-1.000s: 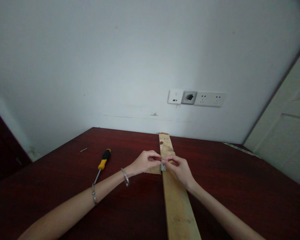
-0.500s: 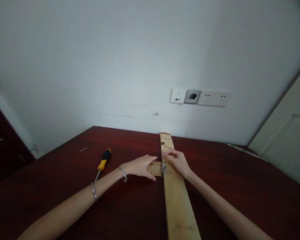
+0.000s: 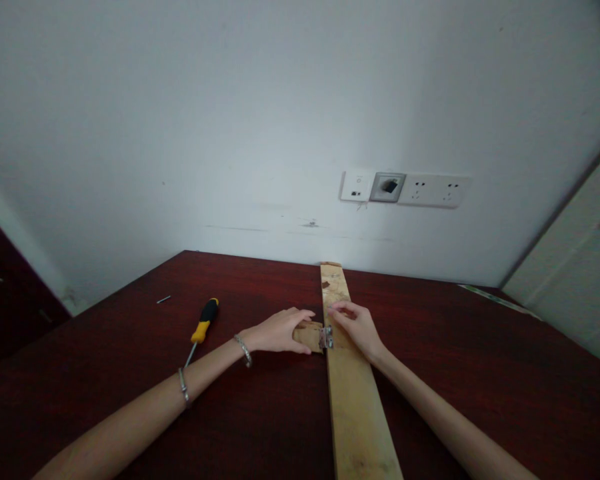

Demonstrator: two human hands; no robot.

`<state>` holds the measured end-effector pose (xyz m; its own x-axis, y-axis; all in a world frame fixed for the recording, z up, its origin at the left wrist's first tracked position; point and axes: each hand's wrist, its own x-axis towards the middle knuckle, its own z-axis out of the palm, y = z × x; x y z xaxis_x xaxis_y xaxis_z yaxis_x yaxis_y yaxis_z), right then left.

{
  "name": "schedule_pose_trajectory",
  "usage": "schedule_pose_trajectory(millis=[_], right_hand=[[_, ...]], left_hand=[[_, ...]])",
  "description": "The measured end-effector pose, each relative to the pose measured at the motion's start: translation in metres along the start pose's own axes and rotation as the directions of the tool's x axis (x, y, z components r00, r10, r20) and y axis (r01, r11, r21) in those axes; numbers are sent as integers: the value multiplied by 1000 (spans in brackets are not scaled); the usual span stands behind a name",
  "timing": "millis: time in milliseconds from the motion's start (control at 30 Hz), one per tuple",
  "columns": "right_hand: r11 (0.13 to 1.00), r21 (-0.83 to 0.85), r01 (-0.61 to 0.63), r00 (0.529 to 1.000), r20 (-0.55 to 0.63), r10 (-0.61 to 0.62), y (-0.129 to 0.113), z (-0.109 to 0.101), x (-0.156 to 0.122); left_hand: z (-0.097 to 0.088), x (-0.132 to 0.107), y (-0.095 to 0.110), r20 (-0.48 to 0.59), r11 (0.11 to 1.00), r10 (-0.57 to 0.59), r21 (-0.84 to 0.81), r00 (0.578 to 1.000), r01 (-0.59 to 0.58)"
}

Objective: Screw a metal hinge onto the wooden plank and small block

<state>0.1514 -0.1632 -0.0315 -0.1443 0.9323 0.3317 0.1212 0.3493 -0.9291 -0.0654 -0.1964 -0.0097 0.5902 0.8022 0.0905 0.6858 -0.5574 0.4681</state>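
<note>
A long wooden plank (image 3: 357, 400) runs from the near edge of view back to the wall. Against its left side sits a short wooden block (image 3: 309, 337), and a small metal hinge (image 3: 327, 337) lies across the seam between the two. My left hand (image 3: 279, 331) is closed around the block, thumb on the near side and fingers on the far side. Just beyond the hinge, my right hand (image 3: 356, 325) rests at the plank with thumb and fingertips pinched together. Whatever is in that pinch is too small to make out.
A yellow-and-black screwdriver (image 3: 205, 321) lies left of my left forearm, which covers its tip. Farther left is a small thin metal piece (image 3: 163, 299). Wall sockets (image 3: 433, 191) are above the dark red tabletop (image 3: 260, 413). A flat strip (image 3: 500, 301) lies at the back right.
My left hand has closed from a loose spread onto the block. The block and hinge have shifted slightly. My right hand keeps its pinch at nearly the same spot.
</note>
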Motion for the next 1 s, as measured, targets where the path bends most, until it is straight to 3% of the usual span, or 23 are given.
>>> schedule_pose_trajectory(millis=[233, 1000], right_hand=[[1000, -17, 11, 1000, 5, -11, 2, 0, -1], [987, -145, 68, 984, 172, -43, -1, 1, -4]], left_hand=[[-5, 0, 0, 1, 997, 6, -77, 1000, -6], [-8, -2, 10, 28, 1000, 27, 5, 999, -27]])
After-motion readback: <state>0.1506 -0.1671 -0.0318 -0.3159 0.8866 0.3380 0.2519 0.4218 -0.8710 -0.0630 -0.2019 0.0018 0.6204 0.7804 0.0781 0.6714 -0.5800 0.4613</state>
